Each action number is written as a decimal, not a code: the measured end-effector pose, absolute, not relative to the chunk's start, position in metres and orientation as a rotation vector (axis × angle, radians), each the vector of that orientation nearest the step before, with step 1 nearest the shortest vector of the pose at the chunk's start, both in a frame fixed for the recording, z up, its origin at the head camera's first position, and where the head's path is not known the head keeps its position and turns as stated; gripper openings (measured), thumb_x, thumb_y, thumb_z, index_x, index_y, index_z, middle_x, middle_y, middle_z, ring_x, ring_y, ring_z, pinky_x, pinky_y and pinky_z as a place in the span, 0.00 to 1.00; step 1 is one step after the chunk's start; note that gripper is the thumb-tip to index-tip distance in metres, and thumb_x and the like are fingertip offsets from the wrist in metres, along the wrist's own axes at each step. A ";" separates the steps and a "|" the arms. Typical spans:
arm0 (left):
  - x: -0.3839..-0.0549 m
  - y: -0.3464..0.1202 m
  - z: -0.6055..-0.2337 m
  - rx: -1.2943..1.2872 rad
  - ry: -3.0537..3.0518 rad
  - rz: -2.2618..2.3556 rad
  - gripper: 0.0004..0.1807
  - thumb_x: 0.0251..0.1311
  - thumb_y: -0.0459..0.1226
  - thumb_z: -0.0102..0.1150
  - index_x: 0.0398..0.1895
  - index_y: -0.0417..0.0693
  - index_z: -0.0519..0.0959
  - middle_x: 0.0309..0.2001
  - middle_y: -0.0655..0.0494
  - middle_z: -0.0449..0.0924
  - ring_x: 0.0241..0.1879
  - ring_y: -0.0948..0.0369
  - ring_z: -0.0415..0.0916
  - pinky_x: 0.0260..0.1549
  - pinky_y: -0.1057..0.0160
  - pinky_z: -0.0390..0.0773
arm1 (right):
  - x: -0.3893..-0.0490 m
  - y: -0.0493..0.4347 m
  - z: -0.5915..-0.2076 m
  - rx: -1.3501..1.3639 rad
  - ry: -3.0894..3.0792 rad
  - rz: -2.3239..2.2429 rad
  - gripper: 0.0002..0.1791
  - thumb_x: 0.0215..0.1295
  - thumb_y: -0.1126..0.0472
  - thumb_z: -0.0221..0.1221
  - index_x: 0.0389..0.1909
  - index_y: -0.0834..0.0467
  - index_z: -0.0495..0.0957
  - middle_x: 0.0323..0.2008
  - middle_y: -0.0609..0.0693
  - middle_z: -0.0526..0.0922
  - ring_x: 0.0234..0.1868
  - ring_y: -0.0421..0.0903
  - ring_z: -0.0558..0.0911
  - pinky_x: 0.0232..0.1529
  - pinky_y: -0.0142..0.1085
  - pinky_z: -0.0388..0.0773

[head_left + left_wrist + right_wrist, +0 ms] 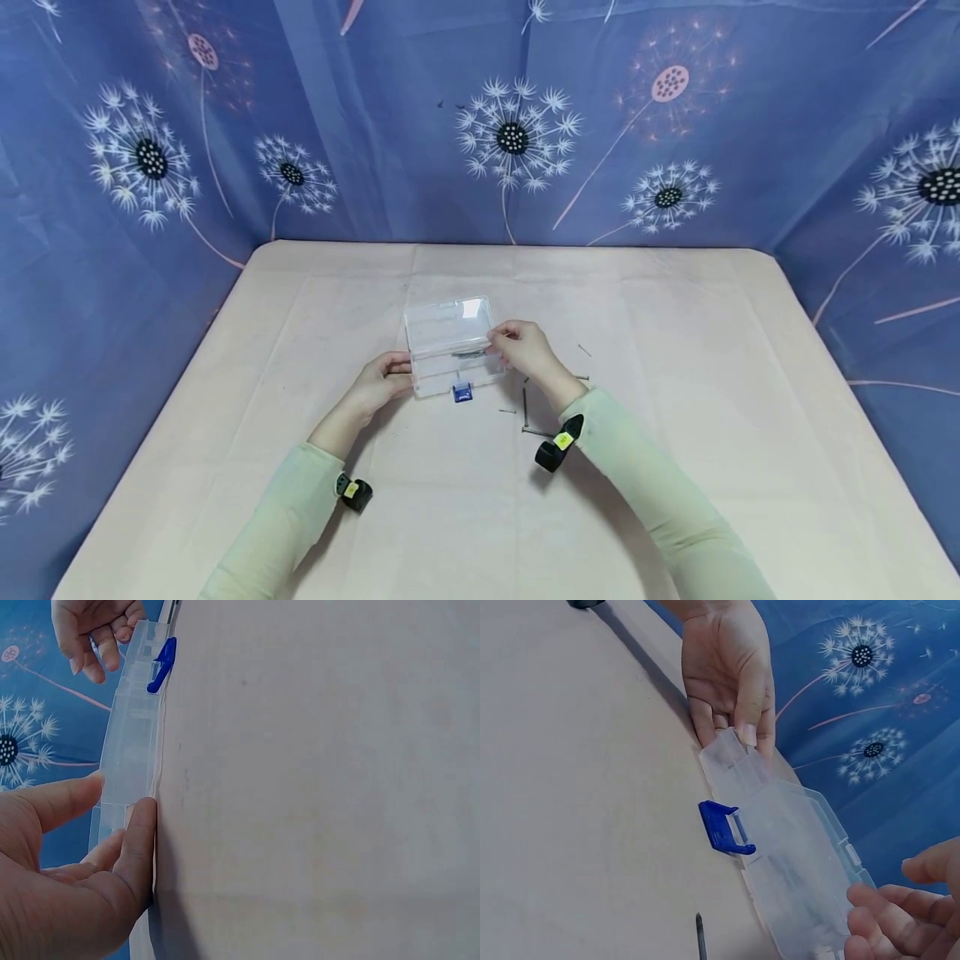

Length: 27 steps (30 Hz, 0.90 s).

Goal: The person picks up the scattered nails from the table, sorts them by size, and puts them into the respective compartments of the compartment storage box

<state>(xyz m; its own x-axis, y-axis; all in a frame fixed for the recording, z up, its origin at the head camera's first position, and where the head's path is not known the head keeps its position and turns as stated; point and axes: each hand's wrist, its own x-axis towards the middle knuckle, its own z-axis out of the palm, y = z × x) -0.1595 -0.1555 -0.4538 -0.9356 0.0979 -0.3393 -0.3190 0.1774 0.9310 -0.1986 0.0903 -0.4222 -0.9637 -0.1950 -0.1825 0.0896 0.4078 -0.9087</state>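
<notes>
A clear plastic compartment box (438, 385) with a blue latch (462, 392) lies on the table, its transparent lid (442, 323) tilted up at the back. Thin dark screws or nails (468, 354) lie in its rear compartment. My left hand (377, 382) grips the box's left end, thumb on the front wall and fingers curled at the side in the left wrist view. My right hand (525, 346) is at the box's right end, beside the lid edge. Its thumb and bent fingers stand apart in the right wrist view (907, 915), with nothing visible between them.
Several loose screws or nails lie right of the box, among them a long one (525, 408), a short one (507, 410) and another thin one (584, 350). A pale cloth covers the table (420, 533). Blue dandelion-print fabric (405, 117) hangs behind and along the sides.
</notes>
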 end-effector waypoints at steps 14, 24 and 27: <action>-0.162 -0.155 -0.451 -0.201 2.179 1.758 0.26 0.60 0.25 0.52 0.63 0.28 0.62 0.52 0.37 0.69 0.38 0.66 0.72 0.40 0.72 0.81 | -0.183 0.108 -0.419 -0.215 2.544 -1.559 0.10 0.65 0.65 0.54 0.42 0.66 0.79 0.34 0.60 0.84 0.34 0.56 0.82 0.30 0.31 0.81; -0.160 -0.156 -0.456 -0.185 2.152 1.820 0.26 0.59 0.24 0.52 0.62 0.26 0.62 0.50 0.38 0.71 0.34 0.71 0.72 0.35 0.76 0.79 | -0.159 0.128 -0.414 -0.403 2.701 -1.252 0.09 0.61 0.64 0.57 0.40 0.64 0.81 0.35 0.56 0.84 0.30 0.45 0.79 0.32 0.33 0.78; -0.159 -0.156 -0.456 -0.185 2.156 1.810 0.26 0.59 0.24 0.52 0.62 0.26 0.62 0.49 0.40 0.71 0.34 0.71 0.71 0.35 0.76 0.79 | -0.151 0.132 -0.413 -0.442 2.711 -1.179 0.09 0.59 0.66 0.57 0.38 0.63 0.81 0.33 0.54 0.84 0.30 0.44 0.79 0.32 0.33 0.77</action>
<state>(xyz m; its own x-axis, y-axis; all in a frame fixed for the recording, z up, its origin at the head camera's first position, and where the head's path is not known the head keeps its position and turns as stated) -0.1594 -0.1559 -0.4560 -0.9406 0.1048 -0.3230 -0.2999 0.1892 0.9350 -0.1514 0.1323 -0.4133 -0.9449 -0.3265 -0.0220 -0.2066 0.6473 -0.7337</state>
